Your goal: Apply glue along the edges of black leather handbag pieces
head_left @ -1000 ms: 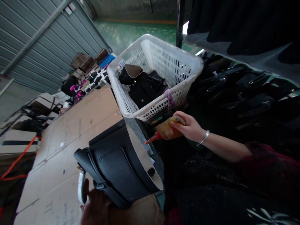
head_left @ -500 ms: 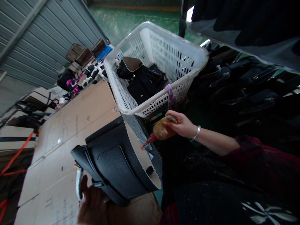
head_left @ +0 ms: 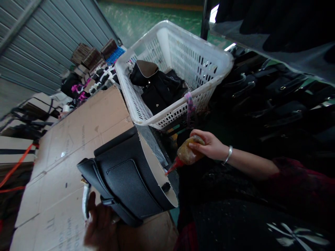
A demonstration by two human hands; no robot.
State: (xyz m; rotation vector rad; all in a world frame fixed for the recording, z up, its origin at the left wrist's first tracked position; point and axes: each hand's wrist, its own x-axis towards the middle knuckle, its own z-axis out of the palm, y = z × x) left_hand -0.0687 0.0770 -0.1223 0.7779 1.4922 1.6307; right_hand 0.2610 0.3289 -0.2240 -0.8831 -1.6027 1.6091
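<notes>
A black leather bag (head_left: 131,181) lies on its side over the cardboard, its open end with a pale inner lining (head_left: 154,160) facing right. A handle wrapped in whitish film (head_left: 86,200) sticks out at its left. My left hand (head_left: 101,223), in shadow, grips the bag's lower left side near that handle; some of its fingers are hidden. In my right hand (head_left: 209,144) is a squeeze bottle (head_left: 190,151) of amber-brown stuff. Its red nozzle (head_left: 174,165) points down-left, the tip at the rim of the bag's opening. A small dark patch (head_left: 165,187) shows on the lining.
A white plastic basket (head_left: 199,52) with black bags (head_left: 159,90) inside stands beyond the cardboard-covered table (head_left: 62,157). Dark bags (head_left: 277,87) crowd the right side. Stacked brown pieces (head_left: 86,57) and more bag parts lie at the far left, near a corrugated wall (head_left: 52,38).
My right hand has moved slightly right and down with the bottle, and the nozzle tip has slid along the bag's rim towards me. My left hand stays at the bag.
</notes>
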